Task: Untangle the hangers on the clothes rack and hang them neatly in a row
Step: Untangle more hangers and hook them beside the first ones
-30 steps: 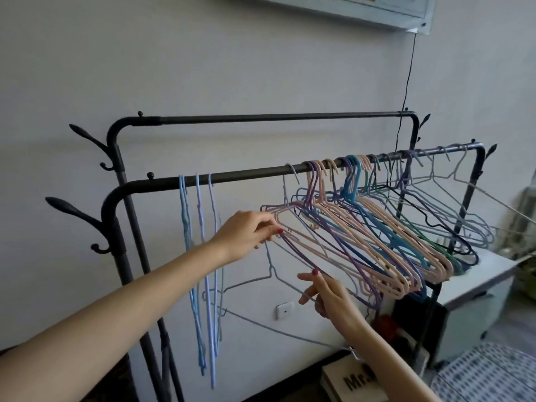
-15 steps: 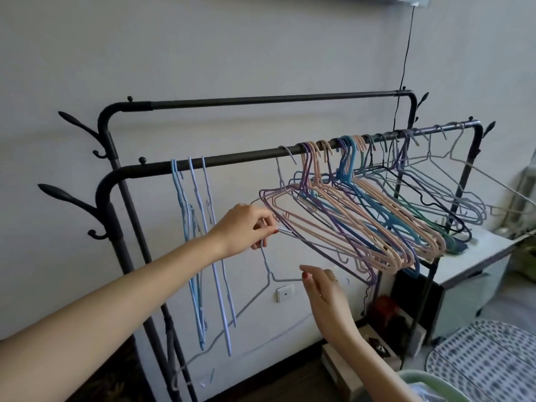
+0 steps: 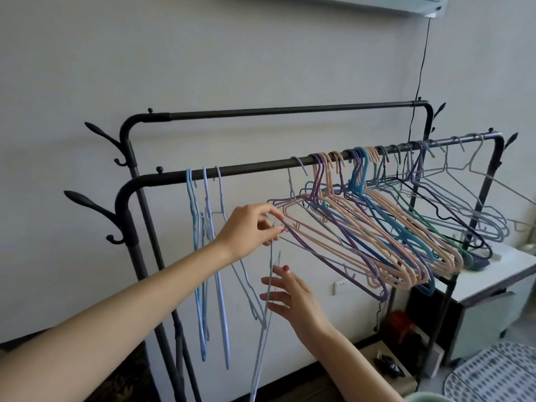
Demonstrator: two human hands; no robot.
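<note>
Three pale blue hangers (image 3: 204, 256) hang edge-on from the left part of the front rail (image 3: 249, 169) of the black rack (image 3: 127, 204), apart from the rest. Just right of them, the left hand (image 3: 246, 227) is raised below the rail, its fingertips pinched on the near tip of a purple hanger (image 3: 327, 256) at the left edge of the tangled bunch (image 3: 391, 227). Below it, the right hand (image 3: 293, 297) is spread, fingers extended, touching a loose pale blue hanger (image 3: 264, 320) that hangs tilted and nearly vertical between the two hands; whether it is gripped cannot be told. The bunch of pink, purple, blue, green and black hangers is hooked on the right half of the rail, slanting down to the right and overlapping. Pale wire hangers (image 3: 464, 181) occupy the far right end, above a white counter (image 3: 499, 274).
</note>
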